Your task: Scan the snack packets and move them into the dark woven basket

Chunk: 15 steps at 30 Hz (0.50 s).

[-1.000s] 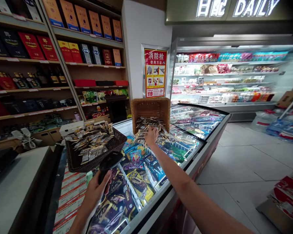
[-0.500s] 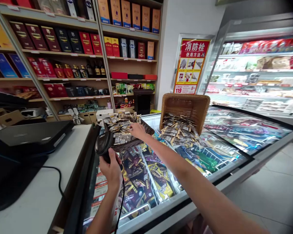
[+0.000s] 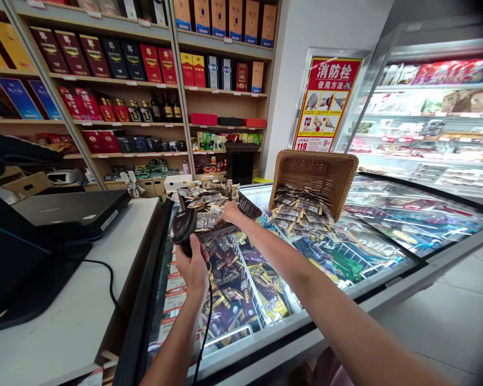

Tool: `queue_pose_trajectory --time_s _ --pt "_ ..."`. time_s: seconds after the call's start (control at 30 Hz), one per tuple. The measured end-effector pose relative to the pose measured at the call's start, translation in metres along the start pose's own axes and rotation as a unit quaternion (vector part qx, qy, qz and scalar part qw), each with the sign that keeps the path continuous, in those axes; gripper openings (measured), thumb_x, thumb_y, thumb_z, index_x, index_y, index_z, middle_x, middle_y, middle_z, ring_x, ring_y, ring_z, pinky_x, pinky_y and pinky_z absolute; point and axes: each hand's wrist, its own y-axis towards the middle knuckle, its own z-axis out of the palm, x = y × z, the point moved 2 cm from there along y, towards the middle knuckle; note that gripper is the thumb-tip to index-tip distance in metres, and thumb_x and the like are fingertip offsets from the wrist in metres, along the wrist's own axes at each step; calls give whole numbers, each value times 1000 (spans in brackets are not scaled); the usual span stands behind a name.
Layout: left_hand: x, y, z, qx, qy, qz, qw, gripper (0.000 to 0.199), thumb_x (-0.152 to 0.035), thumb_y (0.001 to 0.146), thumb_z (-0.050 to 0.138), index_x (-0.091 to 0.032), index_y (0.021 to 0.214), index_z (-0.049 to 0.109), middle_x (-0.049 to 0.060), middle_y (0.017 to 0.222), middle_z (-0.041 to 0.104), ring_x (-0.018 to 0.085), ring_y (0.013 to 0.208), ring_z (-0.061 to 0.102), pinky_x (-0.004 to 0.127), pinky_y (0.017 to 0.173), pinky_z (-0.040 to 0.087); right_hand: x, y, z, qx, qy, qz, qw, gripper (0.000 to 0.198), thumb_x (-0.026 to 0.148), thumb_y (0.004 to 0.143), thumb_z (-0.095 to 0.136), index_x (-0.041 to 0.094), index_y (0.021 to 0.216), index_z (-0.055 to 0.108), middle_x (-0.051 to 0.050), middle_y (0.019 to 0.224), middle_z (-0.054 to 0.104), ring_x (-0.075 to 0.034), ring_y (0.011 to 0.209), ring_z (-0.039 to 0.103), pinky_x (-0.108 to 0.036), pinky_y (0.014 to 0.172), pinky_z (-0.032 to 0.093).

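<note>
My left hand (image 3: 192, 264) is wrapped round the handle of a black barcode scanner (image 3: 182, 226), its head held up beside a dark wicker basket (image 3: 249, 207). A black cable runs down from the scanner past my wrist. Small flat packets (image 3: 201, 194) with clear and brown parts fill that basket. Over its near right side reaches my right hand (image 3: 230, 213), fingers bent together and down among the packets; what they pinch, if anything, is too small to make out. A tan wicker basket (image 3: 314, 161) lies tipped on its side to the right, similar packets (image 3: 295, 212) spilling from its mouth.
Both baskets rest on the glass top of a chest freezer (image 3: 261, 289) with wrapped ice creams inside. At the left is a white counter (image 3: 64, 316) with black checkout equipment (image 3: 72, 214) and a cable. Shelves of boxes (image 3: 145, 86) stand behind; a lit cooler (image 3: 438, 118) is at the right.
The view has shifted slightly, so the scene sits further right. My right hand's fingers have moved a little lower and nearer the basket's front edge. My left hand still holds the scanner.
</note>
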Motion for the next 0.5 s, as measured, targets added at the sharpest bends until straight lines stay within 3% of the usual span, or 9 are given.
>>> queue_pose_trajectory --time_s 0.1,0.23,0.33,0.4,0.5 --pt "1 1 3 12 -20 3 1000 53 -71 83 77 -24 85 53 -10 60 55 8 42 48 21 38 37 -9 -12 -20 -22 143 73 987 43 46 53 99 21 75 72 -2 78 69 -28 92 69 -40 86 57" --pt "1 -1 7 43 -38 -4 998 58 -75 80 78 -24 84 52 -10 60 55 8 42 47 21 38 36 -17 -43 -62 -72 403 25 912 44 44 63 92 23 95 69 1 92 73 -19 89 69 -34 82 58" --pt "0 -3 9 72 -37 -18 997 61 -78 77 79 -24 84 52 -9 60 55 8 41 47 21 38 36 -37 -80 -94 -56 497 -2 866 43 44 74 87 29 110 68 1 104 76 -20 94 72 -34 81 61" --pt "-1 -6 11 104 -31 -20 994 61 -78 77 79 -24 85 53 -9 60 56 8 42 48 21 38 34 -57 -107 -109 -12 505 2 863 47 41 77 87 31 119 68 -2 111 76 -22 100 73 -37 84 63" --pt "0 -11 13 166 -26 -24 986 63 -79 75 81 -22 89 58 -8 61 58 8 44 50 21 40 36 -90 -138 -122 64 458 17 886 58 30 70 94 27 123 71 -7 118 75 -24 108 72 -39 90 63"
